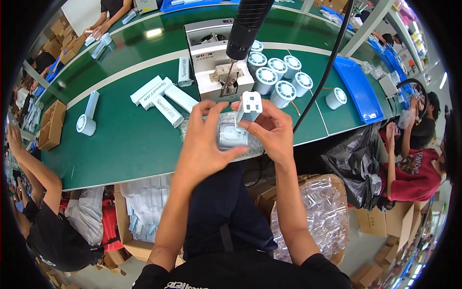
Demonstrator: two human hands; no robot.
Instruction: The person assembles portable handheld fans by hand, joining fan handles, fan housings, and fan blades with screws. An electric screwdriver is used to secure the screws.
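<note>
My right hand [272,131] is closed on the upright pale-blue fan handle [250,107], thumb in front and fingers behind, its slotted end facing up. My left hand [199,142] curves open to the left, thumb and fingers spread around a rounded pale-blue fan part [233,135]. Whether that part is joined to the handle I cannot tell. Beneath it lies clear bubble wrap [257,148] at the table's near edge. Just beyond my hands, a black electric screwdriver [245,31] hangs with its bit over a screw feeder [219,65].
Several pale-blue handles [166,110] lie left of the feeder; several round fan heads [284,91] stand right of it. A joined fan [87,123] lies far left. A blue tray [358,89] and dark cable [332,62] are right. Below sits a box of clear plastic parts [320,216]. Co-workers sit both sides.
</note>
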